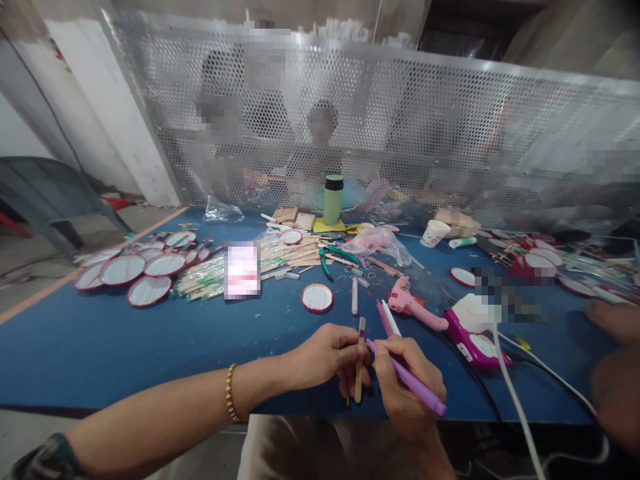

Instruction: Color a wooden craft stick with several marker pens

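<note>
Near the table's front edge my left hand [325, 359] pinches a wooden craft stick [359, 383], held upright with its top part coloured grey and purple. My right hand [407, 383] grips a purple marker [413, 385] like a pen, its tip close to the stick's coloured part; whether it touches I cannot tell. Just beyond my hands lie a white pen [391, 319] and a pink one beside it. A capped marker [355, 297] and a round white disc with a red rim [317, 297] rest farther back.
A pink glue gun [413, 303] and a magenta device [475, 343] with cables lie at right. Discs [123, 269], sticks and a lit phone [243, 270] are at left. Green-handled pliers [326, 263] and a green bottle [333, 202] stand behind. Another person's hand [613, 320] is at right.
</note>
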Tool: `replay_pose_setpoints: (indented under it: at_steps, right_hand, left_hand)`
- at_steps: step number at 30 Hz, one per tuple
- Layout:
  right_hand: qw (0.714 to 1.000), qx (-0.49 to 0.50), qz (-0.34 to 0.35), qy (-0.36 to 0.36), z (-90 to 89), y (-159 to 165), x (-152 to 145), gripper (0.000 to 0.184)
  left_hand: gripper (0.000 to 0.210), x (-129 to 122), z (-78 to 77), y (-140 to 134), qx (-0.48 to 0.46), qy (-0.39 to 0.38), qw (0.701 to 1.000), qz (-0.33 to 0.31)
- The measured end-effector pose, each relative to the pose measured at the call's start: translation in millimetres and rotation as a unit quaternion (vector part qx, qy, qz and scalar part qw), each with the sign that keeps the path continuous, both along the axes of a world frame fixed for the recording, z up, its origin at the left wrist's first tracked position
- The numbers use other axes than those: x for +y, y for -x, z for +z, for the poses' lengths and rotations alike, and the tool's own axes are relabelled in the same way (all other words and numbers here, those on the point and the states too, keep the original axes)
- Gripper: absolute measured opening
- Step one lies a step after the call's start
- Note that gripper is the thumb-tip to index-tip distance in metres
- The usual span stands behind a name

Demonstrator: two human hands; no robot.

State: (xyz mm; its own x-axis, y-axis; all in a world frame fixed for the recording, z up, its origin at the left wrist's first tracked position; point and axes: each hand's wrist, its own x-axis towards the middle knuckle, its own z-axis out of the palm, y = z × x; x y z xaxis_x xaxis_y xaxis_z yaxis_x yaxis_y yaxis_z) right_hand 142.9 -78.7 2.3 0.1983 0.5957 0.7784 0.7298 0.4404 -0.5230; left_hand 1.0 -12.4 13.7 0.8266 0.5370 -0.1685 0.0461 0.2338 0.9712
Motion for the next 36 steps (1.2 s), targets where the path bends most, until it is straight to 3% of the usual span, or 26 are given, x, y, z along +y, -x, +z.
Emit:
replay_pose_setpoints:
  at_steps: [36]
  right_hand:
    - [1.0, -0.006, 0.019, 0.015, 0.6, -0.2, -1.1, 0.017]
  left_hand:
    - [0.062, 0.1, 0.9, -0.1, 0.001, -0.003, 1.0, -0.002]
